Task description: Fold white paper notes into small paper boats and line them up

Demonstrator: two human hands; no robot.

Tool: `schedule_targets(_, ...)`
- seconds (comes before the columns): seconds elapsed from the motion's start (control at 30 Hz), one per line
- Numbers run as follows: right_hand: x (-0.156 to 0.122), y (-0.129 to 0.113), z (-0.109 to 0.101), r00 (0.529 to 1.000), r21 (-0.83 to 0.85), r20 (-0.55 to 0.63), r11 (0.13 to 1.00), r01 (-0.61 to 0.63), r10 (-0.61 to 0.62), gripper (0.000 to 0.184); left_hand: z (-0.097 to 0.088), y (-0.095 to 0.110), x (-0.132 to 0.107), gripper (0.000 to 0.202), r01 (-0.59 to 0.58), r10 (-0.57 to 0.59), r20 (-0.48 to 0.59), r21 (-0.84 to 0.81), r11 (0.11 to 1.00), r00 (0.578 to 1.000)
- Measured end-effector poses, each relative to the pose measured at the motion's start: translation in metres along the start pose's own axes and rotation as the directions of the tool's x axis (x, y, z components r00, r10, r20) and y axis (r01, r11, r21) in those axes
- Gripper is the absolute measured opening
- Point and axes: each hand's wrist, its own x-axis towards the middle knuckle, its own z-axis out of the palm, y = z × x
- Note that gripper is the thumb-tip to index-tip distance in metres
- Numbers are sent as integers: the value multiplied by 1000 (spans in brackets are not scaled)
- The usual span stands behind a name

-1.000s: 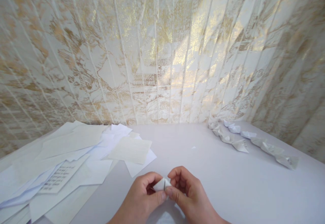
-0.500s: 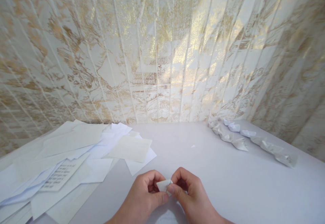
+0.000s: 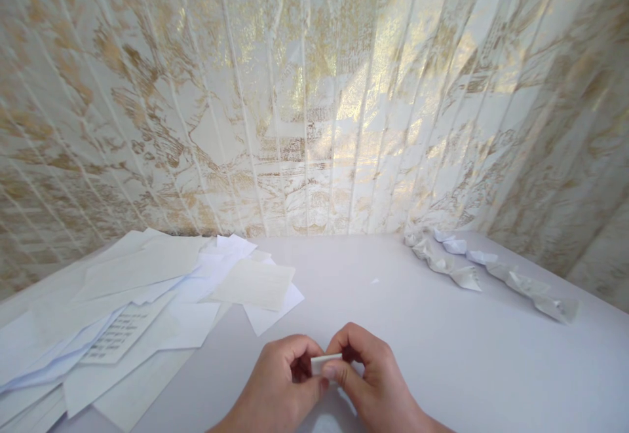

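Low in the middle of the view, my left hand (image 3: 280,387) and my right hand (image 3: 373,384) meet over a white table (image 3: 442,367). Between their pinched fingertips sits a small folded piece of white paper (image 3: 324,361), seen edge-on as a thin strip. Both thumbs press against it from the near side, and the curled fingers hide most of it. A loose pile of white paper sheets (image 3: 122,315) lies to the left of my left hand.
Several small folded paper shapes (image 3: 466,266) lie in two rows at the back right of the table. A cream and gold patterned curtain (image 3: 314,105) hangs along the table's far and right edges. A tiny paper scrap (image 3: 375,282) lies mid-table.
The folded paper has turned between my fingers from a broader face to a thin edge, and my hands have closed tighter around it. The view has shifted slightly.
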Motion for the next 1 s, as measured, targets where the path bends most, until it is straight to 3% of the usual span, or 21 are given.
schedule_targets(0.2,-3,2,-1,989,-127,10,981,145,-145,10,-1,-1,-4,39,-124,116,48,188,974,992)
schedule_targets(0.33,-3,2,-1,984,-185,89,968,167,-153,11,0,-5,-4,36,-259,244,87,310,915,966)
schedule_targets(0.47,-3,0,-1,973,-240,159,949,204,-169,16,1,-12,-3,29,-276,257,103,315,908,961)
schedule_targets(0.57,-3,-1,-3,926,-354,254,864,358,-279,22,2,-15,-3,27,-279,247,137,314,907,959)
schedule_targets(0.7,-3,-4,-5,845,-454,356,716,530,-400,33,6,-14,-3,29,-233,191,225,174,957,955)
schedule_targets(0.8,-4,-7,-6,855,-449,351,733,511,-382,36,5,-10,-3,35,-138,120,263,49,989,957)
schedule_targets(1.0,-5,-9,-5,949,-265,251,929,258,-192,38,1,-3,-5,43,-82,102,320,-78,994,942)
